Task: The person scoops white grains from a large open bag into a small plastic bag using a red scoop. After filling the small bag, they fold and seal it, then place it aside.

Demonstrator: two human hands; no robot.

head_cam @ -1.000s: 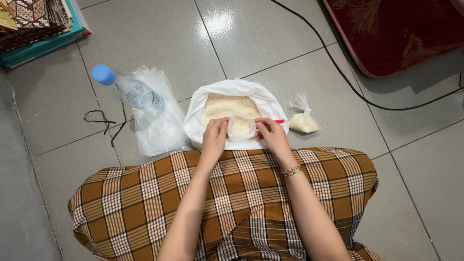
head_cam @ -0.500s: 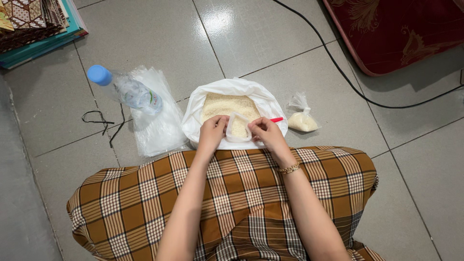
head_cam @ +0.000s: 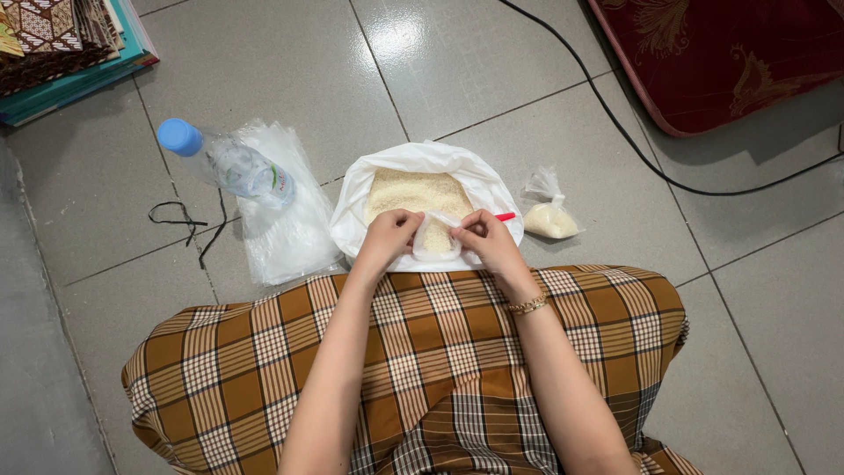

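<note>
White rice fills a big white sack (head_cam: 352, 198) that sits open on the grey tiled floor (head_cam: 457, 79), right in front of the person's knees. Both hands meet over its near edge. The left hand (head_cam: 387, 237) and the right hand (head_cam: 483, 239) each have their grip closed on a small clear bag (head_cam: 436, 237), pinching its mouth from either side; the bag is partly filled with rice and hangs just over the sack's rim. A red tip (head_cam: 505, 216) pokes out beside the right hand, though I cannot tell what it belongs to. Just to the right of the sack lies a small tied bag of rice (head_cam: 549, 220). To the left, a stack of clear plastic bags (head_cam: 286, 237) lies flat with a water bottle (head_cam: 230, 163) resting on it, blue cap pointing away. A black cable (head_cam: 615, 123) runs across the tiles toward a dark red mat (head_cam: 730, 53). A brown checked cloth (head_cam: 422, 352) covers the lap.
</note>
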